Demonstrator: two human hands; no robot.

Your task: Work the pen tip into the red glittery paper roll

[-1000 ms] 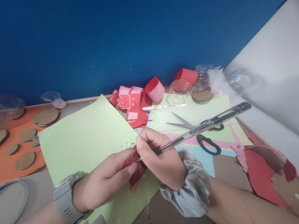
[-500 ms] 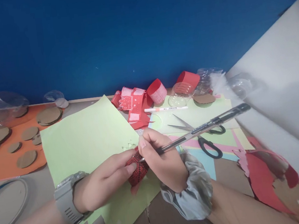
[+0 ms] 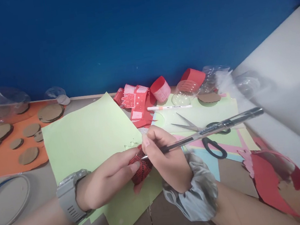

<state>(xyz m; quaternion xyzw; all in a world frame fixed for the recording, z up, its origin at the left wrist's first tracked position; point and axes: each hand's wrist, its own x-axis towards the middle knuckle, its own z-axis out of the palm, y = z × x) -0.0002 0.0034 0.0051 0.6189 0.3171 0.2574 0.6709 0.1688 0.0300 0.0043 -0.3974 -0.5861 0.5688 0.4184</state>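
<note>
My left hand (image 3: 111, 180), with a grey watch at the wrist, grips a small red piece with a black crisscross pattern (image 3: 143, 173) between thumb and fingers. My right hand (image 3: 168, 159), a grey-blue scrunchie at its wrist, is closed round a clear pen with a black cap end (image 3: 206, 131). The pen's tip touches or nearly touches the red piece beside my left thumb. Both hands are over a light green paper sheet (image 3: 87, 134), which shows small dark marks just behind the red piece.
Black-handled scissors (image 3: 215, 148) and a white marker (image 3: 169, 107) lie on coloured paper at right. Red paper pieces (image 3: 138, 101) stand behind. Cardboard discs (image 3: 29, 155) rest on orange paper (image 3: 10, 166). A roll of tape (image 3: 27, 198) is at left; red scraps (image 3: 269, 182) lie at right.
The view has shifted slightly. The pen has tilted a little flatter and its tip sits slightly higher on the red piece. Both hands keep their hold.
</note>
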